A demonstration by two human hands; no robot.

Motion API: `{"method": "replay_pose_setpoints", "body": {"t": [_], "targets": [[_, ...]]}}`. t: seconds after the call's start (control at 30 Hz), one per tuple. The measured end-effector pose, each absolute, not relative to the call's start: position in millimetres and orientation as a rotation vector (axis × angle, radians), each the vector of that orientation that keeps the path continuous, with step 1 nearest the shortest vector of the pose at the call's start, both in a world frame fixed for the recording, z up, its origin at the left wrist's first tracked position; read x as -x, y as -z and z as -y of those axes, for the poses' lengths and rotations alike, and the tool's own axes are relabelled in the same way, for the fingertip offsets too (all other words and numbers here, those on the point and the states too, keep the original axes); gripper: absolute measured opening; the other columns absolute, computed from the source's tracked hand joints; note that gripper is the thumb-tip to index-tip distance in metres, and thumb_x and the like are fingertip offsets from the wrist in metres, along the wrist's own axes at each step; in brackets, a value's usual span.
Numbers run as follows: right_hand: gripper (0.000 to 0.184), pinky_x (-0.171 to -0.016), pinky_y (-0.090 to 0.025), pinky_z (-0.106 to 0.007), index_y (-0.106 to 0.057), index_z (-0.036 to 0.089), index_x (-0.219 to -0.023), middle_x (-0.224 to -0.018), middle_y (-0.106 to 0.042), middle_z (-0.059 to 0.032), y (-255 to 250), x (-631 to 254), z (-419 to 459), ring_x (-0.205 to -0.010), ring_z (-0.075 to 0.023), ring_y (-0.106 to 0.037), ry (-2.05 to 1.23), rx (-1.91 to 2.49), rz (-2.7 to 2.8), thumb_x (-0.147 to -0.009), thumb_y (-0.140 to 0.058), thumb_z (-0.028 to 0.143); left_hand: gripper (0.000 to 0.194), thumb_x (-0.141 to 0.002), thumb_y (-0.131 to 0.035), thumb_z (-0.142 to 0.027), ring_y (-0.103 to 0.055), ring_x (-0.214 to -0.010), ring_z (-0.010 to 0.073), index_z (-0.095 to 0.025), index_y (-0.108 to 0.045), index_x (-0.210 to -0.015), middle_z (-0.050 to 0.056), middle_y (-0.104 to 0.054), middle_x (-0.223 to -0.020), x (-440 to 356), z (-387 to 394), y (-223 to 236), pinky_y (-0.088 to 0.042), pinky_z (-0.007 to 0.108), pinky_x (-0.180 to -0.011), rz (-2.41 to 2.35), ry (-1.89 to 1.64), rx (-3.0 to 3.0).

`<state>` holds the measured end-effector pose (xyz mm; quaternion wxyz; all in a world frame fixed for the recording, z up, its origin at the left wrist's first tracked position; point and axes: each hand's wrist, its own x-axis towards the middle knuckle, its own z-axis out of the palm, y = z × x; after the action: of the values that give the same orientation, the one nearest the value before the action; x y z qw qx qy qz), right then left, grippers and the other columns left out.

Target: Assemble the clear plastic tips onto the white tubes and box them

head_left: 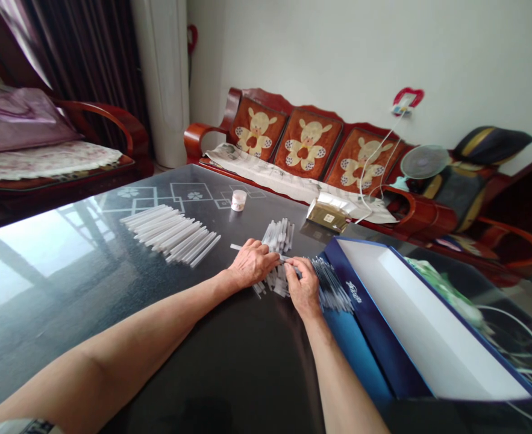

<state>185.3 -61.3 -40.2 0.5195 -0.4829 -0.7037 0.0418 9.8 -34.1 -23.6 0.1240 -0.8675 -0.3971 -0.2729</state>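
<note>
L hand (254,263) wraps a white tube (235,246), R hand (303,283) pinching its R end, both by a loose tube pile (278,234); tube row (170,234) lies twd far L corner of counter (107,295), blue box (378,319) twd its R edge, thin rods (332,283) btwn box & R hand.

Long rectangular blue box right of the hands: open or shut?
Open: the long rectangular blue box shows its white interior, uncovered from above.

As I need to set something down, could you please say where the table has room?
The table looks bare left of the row of white tubes and between that row and the left forearm. It is crowded around the left hand, right hand and thin sticks, beside the blue box.
</note>
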Motion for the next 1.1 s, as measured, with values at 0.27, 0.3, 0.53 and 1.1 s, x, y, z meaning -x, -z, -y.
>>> {"method": "replay_pose_setpoints", "body": {"t": [0.27, 0.3, 0.53, 1.1], "targets": [[0.028, -0.085, -0.047, -0.035, -0.065, 0.017, -0.088, -0.092, -0.065, -0.0092, 39.3, -184.0, 60.8, -0.090, -0.0201, -0.060, -0.088, 1.273, 1.659, -0.089, -0.045, 0.037, 0.038, -0.096, -0.034, -0.041, -0.045, -0.069, 0.0167, -0.021, -0.065, -0.091, 0.004, -0.054, -0.070, -10.5, 35.2, 21.4, -0.029, 0.034, -0.071, 1.149, 0.785, 2.530], [0.029, -0.083, -0.047, -0.035, -0.066, 0.018, -0.084, -0.089, -0.066, -0.0087, 40.4, -184.5, 59.7, -0.087, -0.0198, -0.060, -0.082, 1.275, 1.688, -0.090, -0.044, 0.037, 0.038, -0.096, -0.034, -0.041, -0.045, -0.069, 0.0167, -0.021, -0.065, -0.091, 0.004, -0.054, -0.070, -10.5, 35.2, 21.4, -0.029, 0.034, -0.071, 1.145, 0.779, 2.530], [0.028, -0.084, -0.048, -0.034, -0.066, 0.017, -0.091, -0.092, -0.066, -0.0087, 38.1, -185.0, 60.6, -0.089, -0.0189, -0.061, -0.039, 1.250, 1.586, -0.091, -0.043, 0.032, 0.038, -0.096, -0.032, -0.041, -0.046, -0.071, 0.0173, -0.022, -0.065, -0.093, 0.004, -0.055, -0.072, -9.9, 35.2, 21.7, -0.029, 0.035, -0.072, 1.148, 0.788, 2.516], [0.013, -0.079, -0.050, -0.031, -0.067, 0.019, -0.082, -0.083, -0.067, -0.0051, 35.9, -181.8, 65.3, -0.081, -0.0170, -0.062, -0.048, 1.138, 1.644, -0.083, -0.054, 0.024, 0.028, -0.096, -0.031, -0.024, -0.048, -0.074, 0.0174, -0.017, -0.058, -0.098, 0.003, -0.056, -0.078, -11.2, 36.0, 24.7, -0.036, 0.032, -0.072, 1.106, 0.779, 2.595]]}}
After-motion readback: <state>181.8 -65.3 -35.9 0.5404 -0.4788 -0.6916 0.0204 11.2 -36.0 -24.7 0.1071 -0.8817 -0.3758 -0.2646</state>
